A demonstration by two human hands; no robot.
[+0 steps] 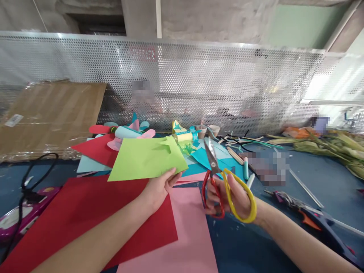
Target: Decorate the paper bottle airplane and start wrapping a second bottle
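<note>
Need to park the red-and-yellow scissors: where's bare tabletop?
Bare blue tabletop lies between the thin white rod and the green leaves, and between the pink paper sheet and the blue glue gun. Crowded: paper crafts and sticks behind the light-green paper sheet.

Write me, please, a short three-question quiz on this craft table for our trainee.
1. True or false: the left hand holds the green sheet by its near edge.
2. The scissors in the right hand have handles that are: A both red; B one red, one yellow; C both blue.
3. What colour is the large sheet under the left forearm?
Key: 1 true; 2 B; 3 red.
</note>
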